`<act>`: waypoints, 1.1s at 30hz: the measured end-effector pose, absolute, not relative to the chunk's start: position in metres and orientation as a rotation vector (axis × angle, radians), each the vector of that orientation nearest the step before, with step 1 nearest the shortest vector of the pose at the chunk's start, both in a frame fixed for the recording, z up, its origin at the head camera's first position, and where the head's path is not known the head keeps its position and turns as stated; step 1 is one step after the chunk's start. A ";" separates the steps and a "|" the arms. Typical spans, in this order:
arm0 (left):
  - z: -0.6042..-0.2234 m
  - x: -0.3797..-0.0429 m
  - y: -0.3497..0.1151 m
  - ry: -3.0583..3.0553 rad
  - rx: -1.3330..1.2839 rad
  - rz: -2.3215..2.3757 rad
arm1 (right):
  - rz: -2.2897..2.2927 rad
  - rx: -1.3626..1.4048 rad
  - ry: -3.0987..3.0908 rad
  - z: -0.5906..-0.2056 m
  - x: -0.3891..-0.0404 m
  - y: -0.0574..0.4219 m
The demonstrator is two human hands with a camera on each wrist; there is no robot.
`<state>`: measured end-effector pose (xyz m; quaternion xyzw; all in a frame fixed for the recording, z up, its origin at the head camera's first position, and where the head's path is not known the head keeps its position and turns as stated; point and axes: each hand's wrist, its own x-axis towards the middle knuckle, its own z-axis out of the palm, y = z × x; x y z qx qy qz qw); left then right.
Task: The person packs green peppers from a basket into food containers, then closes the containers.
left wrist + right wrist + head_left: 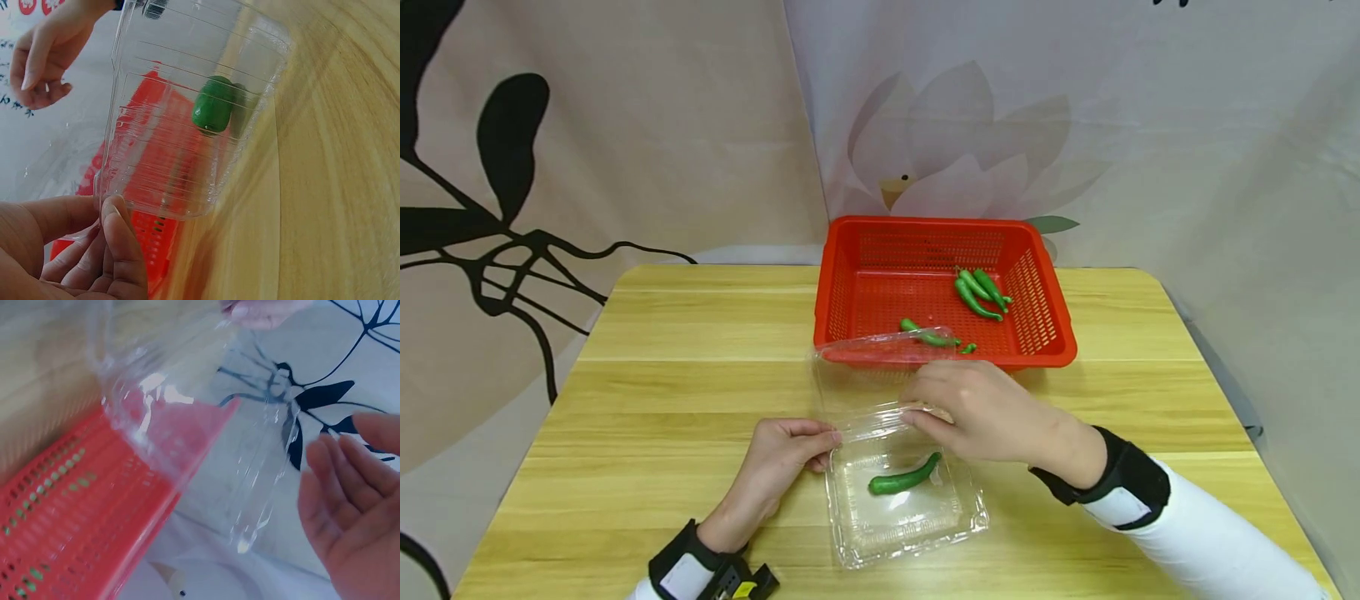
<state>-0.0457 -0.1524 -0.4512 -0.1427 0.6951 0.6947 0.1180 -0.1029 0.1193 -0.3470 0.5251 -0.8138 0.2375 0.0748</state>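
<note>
A clear plastic clamshell box [895, 529] lies on the table with its lid [857, 383] raised toward the basket. One green chili pepper [904, 478] rests inside the box; the left wrist view shows the pepper [214, 105] through the plastic wall. My left hand [790, 454] pinches the box's left edge near the hinge between thumb and fingers. Over the hinge at the right side is my right hand [977, 412]. In the right wrist view that hand [356, 512] has loosely bent fingers, apart from the plastic, and nothing in its grasp.
Behind the box stands a red perforated basket [945, 223] with several green chili peppers [981, 292] in it. The lid overlaps the basket's front rim in the head view. A wooden table [700, 358] lies beneath, with a printed cloth [700, 125] hanging behind.
</note>
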 end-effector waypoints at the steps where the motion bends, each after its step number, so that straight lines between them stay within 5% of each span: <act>1: -0.451 -0.045 -0.152 2.033 -0.416 2.030 | 0.737 1.555 -2.422 -0.344 -0.106 0.121; 18: -0.448 -0.045 -0.152 2.029 -0.401 2.038 | 0.884 1.155 -2.197 -0.312 -0.180 0.146; 33: -0.451 -0.045 -0.152 2.030 -0.386 2.041 | 0.811 0.646 -2.728 -0.289 -0.249 0.160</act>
